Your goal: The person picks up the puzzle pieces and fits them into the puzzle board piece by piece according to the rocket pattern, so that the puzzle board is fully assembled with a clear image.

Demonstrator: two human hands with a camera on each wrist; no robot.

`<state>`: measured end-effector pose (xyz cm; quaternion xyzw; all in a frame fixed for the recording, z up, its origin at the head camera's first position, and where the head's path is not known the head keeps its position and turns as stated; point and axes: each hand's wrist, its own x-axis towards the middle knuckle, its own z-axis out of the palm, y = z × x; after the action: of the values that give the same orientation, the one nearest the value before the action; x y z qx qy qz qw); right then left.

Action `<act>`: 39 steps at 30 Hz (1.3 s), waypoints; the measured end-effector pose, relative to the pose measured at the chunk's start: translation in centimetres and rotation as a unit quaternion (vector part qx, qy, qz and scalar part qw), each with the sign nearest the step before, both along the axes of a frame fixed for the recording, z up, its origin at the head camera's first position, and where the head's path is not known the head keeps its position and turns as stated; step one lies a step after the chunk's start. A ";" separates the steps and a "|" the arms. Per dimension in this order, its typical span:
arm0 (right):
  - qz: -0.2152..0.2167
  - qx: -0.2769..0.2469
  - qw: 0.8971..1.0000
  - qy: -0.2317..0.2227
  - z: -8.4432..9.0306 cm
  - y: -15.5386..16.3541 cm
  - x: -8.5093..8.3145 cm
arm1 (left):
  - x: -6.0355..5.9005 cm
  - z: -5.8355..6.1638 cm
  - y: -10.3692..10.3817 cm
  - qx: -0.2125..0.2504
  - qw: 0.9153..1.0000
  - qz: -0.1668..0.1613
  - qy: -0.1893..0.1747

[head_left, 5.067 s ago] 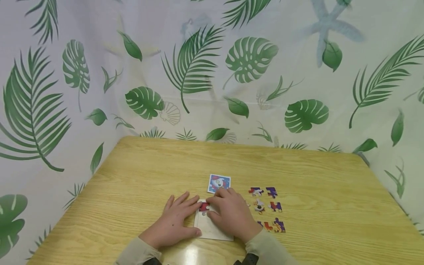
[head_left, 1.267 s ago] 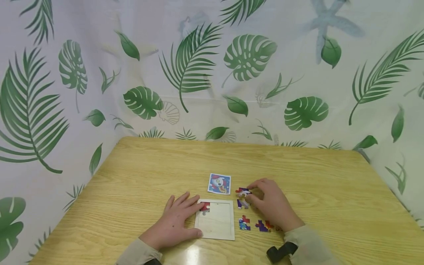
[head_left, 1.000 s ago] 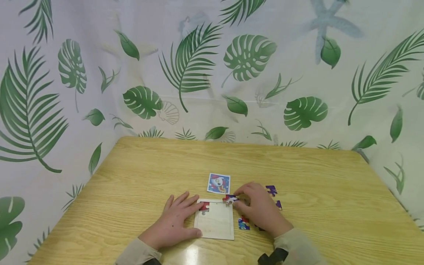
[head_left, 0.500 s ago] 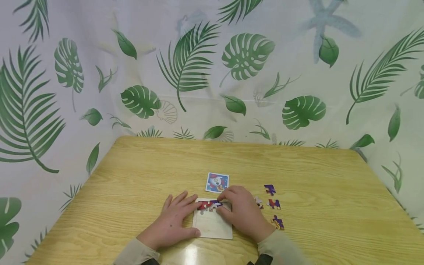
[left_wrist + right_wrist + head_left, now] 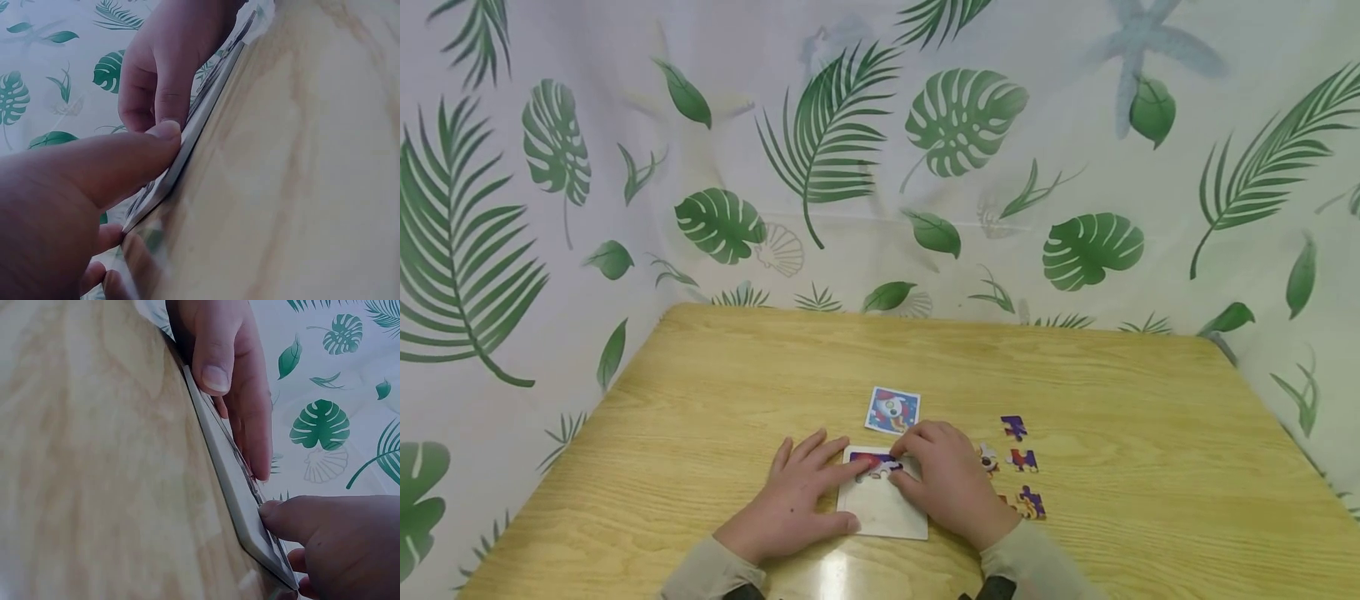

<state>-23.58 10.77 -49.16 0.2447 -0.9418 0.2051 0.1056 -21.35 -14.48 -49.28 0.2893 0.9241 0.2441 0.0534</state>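
My left hand point(image 5: 797, 504) lies with spread fingers along the left side of a square wooden puzzle board point(image 5: 880, 512). Its index finger presses on the red puzzle piece point(image 5: 867, 458) in the top left corner; the thumb rests at the lower left rim. Beside that piece lies a purple and white puzzle piece point(image 5: 887, 467), pinched at its right end by the thumb and index finger of my right hand point(image 5: 955, 487). In the right wrist view the board point(image 5: 228, 481) lies flat on the table, with both hands over its edge.
A small picture card point(image 5: 892, 408) of a rocket lies just behind the board. To the right are loose pieces: a purple one point(image 5: 1012, 427), a red and purple one point(image 5: 1022, 459), a purple and orange one point(image 5: 1032, 502). Others are partly hidden behind the right hand. A leaf-patterned curtain point(image 5: 850, 275) borders the table.
My right hand has carried the purple and white piece from the loose pieces leftward onto the board, beside the red piece. My left index finger has shifted farther onto the red piece.
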 end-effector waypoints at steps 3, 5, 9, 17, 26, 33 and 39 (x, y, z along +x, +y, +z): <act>0.000 -0.001 1.000 -0.001 0.0 0.0 0.0 | 0.0 0.0 0.0 -0.006 1.000 -0.004 0.005; 0.000 0.000 1.000 -0.002 0.0 -0.1 0.1 | 0.0 0.0 0.0 -0.012 1.000 -0.004 0.007; -0.001 -0.005 1.000 -0.003 -0.1 0.0 0.1 | 0.1 -0.1 0.2 -0.023 1.000 0.000 0.016; -0.003 -0.006 1.000 0.002 -0.2 0.5 0.1 | 0.2 -0.2 0.7 -0.026 1.000 0.005 0.011; -0.017 -0.019 1.000 -0.009 -0.3 0.3 0.1 | 0.1 -0.1 0.5 -0.020 1.000 0.005 0.022; -0.021 -0.026 0.999 -0.018 -0.5 0.0 0.0 | 0.1 -0.1 0.1 -0.023 1.000 0.003 0.019; -0.028 -0.030 0.999 -0.032 -0.1 0.8 -0.2 | 0.2 -0.1 0.3 -0.022 1.000 0.013 0.014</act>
<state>-23.82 11.57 -49.27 0.2086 -0.9444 0.2383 0.0879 -21.20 -14.21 -49.43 0.2798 0.9334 0.2203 0.0435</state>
